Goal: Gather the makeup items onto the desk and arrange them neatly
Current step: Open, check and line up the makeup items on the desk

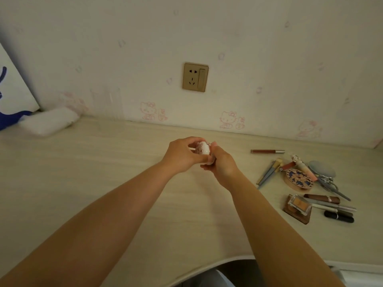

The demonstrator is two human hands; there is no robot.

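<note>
Both hands meet above the middle of the pale wooden worktop [103, 183], closed together around one small egg-shaped case [203, 148] — white with a pinkish pattern. The left hand [182, 153] curls its fingers over the top and left of the case; the right hand [222, 162] grips it from the right and below, thumb pressed against its side. The case is held off the surface, not resting on it.

The other makeup lies in a loose cluster at the right of the worktop. Farthest back, alone, is a slim brown lip gloss tube [267, 151]. Nearer is a round patterned compact [299, 180] with a figurine-topped tube [303, 167] lying across it, and just right of them a small mirror [322, 168]. Nearest — a square amber compact [298, 207] beside several lipstick tubes [331, 206].

At the far left a white bundle [49, 123] lies against the wall.
</note>
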